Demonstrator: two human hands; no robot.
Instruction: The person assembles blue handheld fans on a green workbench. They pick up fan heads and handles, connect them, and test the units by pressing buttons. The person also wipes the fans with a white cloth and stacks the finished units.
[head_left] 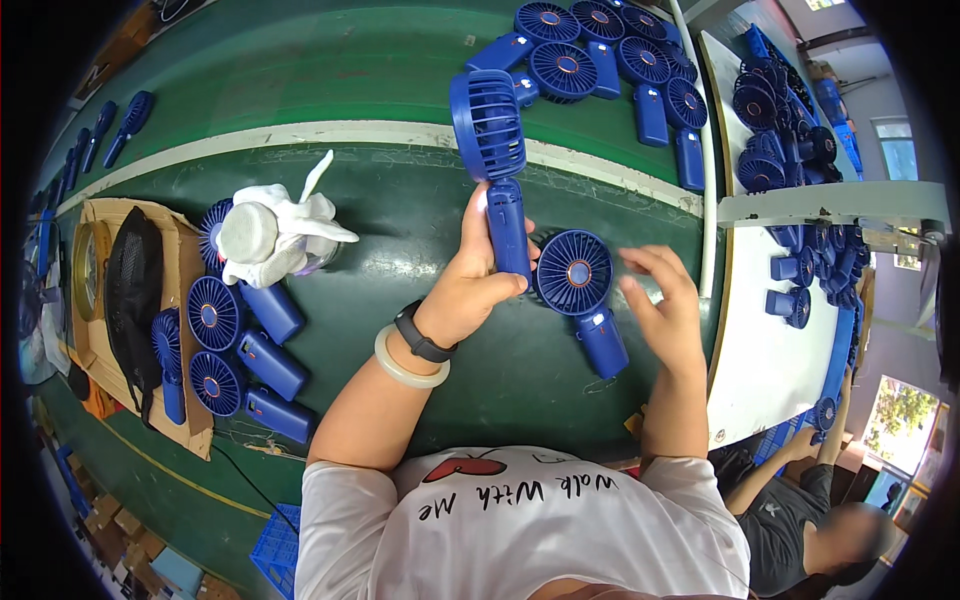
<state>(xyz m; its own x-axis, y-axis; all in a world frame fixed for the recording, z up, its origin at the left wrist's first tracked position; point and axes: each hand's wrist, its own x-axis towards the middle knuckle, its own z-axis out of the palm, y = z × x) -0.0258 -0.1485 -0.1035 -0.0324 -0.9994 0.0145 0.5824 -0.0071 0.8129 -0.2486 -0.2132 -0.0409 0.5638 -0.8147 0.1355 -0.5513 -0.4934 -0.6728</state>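
Note:
My left hand (472, 285) is closed round the handle of a blue handheld fan (507, 225), which stands upright with its caged head at the top, seen from the side. Just right of it, a second blue handheld fan (577, 272) lies on the green table (400, 210), grille up and handle toward me. My right hand (664, 305) is beside that fan's head, apart from it, thumb and fingers spread with nothing between them.
Several blue fans (215, 315) lie at the left beside a cardboard tray (190, 250) and a jar draped with white cloth (285, 230). More fans (563, 70) crowd the belt beyond a pale rail (390, 132). At right, another person (800, 530) works by a white table (765, 345).

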